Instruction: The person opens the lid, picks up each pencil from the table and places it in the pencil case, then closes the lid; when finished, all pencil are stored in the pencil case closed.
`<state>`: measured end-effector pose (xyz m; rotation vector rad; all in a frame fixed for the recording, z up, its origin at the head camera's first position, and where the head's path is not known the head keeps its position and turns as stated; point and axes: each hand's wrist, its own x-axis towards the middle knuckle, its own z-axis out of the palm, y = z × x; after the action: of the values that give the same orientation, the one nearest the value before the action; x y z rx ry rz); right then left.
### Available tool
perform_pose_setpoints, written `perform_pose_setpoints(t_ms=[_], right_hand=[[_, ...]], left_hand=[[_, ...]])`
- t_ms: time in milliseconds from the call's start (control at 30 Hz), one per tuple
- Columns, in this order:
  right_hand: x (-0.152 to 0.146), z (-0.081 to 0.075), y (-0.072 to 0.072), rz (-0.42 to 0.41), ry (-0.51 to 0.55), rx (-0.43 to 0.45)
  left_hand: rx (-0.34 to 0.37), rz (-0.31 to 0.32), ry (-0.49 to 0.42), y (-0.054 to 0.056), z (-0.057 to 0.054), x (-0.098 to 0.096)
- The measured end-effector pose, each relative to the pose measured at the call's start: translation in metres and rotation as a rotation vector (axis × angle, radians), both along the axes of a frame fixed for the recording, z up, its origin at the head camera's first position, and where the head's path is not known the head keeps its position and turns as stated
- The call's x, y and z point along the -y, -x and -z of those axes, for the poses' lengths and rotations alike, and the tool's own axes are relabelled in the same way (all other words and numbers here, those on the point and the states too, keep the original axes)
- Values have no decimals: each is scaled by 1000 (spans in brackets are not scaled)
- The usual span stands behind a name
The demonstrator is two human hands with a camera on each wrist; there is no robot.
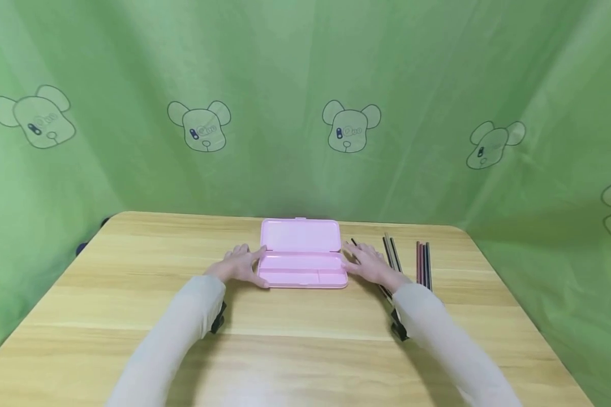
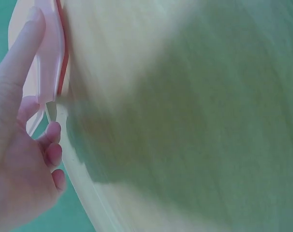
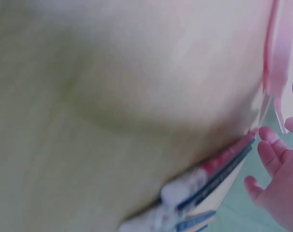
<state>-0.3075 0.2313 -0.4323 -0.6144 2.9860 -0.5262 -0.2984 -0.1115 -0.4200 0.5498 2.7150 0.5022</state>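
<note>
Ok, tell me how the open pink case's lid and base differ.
The lid has one plain, undivided inner face, while the base is split into compartments. The lid is on the far side; the base is nearer the person. Both are pink.

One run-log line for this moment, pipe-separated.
pink pencil case: open | left hand: touching case's left end | right hand: at right end | pencils: on table, right
</note>
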Motion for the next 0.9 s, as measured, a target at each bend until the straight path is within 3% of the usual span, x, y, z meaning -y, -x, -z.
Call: perform_pose_setpoints(t_ms=[167,300,400,633,900], right_hand=[[-18,-9,-6,10,95,-24],[-39,-14,-10,39,180,32],[-57,-17,-12,63,205,59],[-97,-23,-15,116,203,4],[-131,-22,-23,198,249,67]], left_hand=[[16,-11,-3,-2,-2,0],[23,-12,-1,-2,-3,-1],[24,-6,4,-2,-2,-1],[45,-5,-1,-3,-3,-1],[55,1,5,-2,-3,0]])
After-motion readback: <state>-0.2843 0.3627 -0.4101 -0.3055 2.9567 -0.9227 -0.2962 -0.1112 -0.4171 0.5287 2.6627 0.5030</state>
